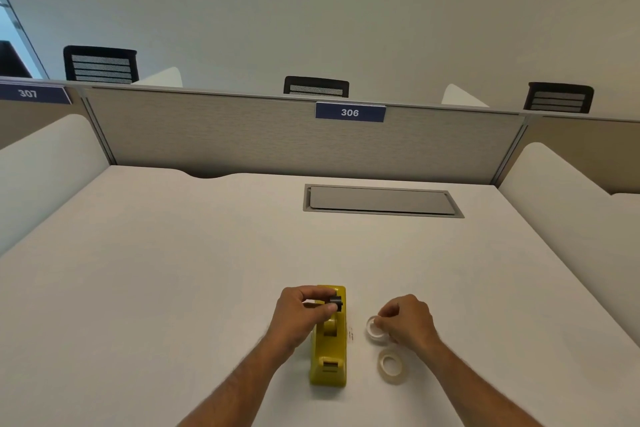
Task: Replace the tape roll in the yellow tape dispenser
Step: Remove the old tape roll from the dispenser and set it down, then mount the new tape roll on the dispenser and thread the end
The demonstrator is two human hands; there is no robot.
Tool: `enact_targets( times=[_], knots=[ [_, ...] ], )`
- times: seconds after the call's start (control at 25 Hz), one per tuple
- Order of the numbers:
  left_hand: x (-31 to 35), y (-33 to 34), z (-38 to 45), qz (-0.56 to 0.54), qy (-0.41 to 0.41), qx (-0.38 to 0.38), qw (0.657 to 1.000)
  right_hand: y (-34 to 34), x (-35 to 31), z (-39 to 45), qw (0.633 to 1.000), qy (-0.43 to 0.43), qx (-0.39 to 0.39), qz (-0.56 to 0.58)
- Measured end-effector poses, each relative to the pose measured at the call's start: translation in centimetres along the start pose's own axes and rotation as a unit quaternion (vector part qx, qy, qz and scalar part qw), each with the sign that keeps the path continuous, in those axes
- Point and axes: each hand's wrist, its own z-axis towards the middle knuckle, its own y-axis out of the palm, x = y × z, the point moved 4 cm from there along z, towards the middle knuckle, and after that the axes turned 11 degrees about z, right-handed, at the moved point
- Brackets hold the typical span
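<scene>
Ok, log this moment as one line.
left hand holds black spool over yellow dispenser | right hand on tape roll

Hands: two, bare, forearms extended forward.
Left hand [303,314] pinching, fingers curled; right hand [407,321] loosely fisted, fingertips pinched.

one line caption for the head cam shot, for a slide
Left hand holds the black spool over the yellow dispenser; right hand grips a tape roll.

There is one view only, from a wide-angle camera on the person's head. It looks forward and down over the white surface [173,270]. Both forearms come in from the bottom edge, close to the lens. The partition [242,135] stands far behind.
</scene>
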Motion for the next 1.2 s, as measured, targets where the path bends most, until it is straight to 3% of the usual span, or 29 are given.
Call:
enact_targets(
  times=[0.24, 0.36, 0.44, 0.56, 0.68, 0.84, 1.08, 1.2],
  knots=[
    [0.1, 0.0, -0.1, 0.014, 0.009, 0.009, 1.000, 0.1, 1.0, 0.1, 1.000, 0.003, 0.007, -0.029],
    [0.1, 0.1, -0.1, 0.026, 0.006, 0.013, 1.000, -0.2, -0.4, -0.3, 0.996, -0.060, 0.071, 0.012],
    [0.1, 0.2, -0.1, 0.031, 0.003, 0.013, 0.999, -0.3, -2.0, -0.8, 0.993, -0.095, 0.069, 0.031],
    [0.0, 0.5, -0.2, 0.037, -0.001, 0.012, 0.999, 0.2, -3.5, -1.8, 0.991, -0.103, -0.015, -0.086],
    [0.0, 0.6, -0.3, 0.029, -0.004, 0.008, 1.000, 0.5, -3.3, -2.9, 0.963, -0.084, -0.071, -0.245],
    [0.0, 0.4, -0.5, 0.021, -0.004, 0.008, 1.000, 1.2, -1.8, -4.0, 0.943, -0.071, -0.103, -0.308],
    [0.1, 0.3, -0.8, -0.010, -0.009, 0.008, 1.000, 0.7, -1.1, -4.5, 0.968, -0.063, -0.084, -0.227],
    [0.2, 0.3, -1.0, -0.029, -0.008, 0.004, 1.000, 0.1, -1.6, -4.4, 0.996, -0.033, -0.075, -0.030]
  ],
)
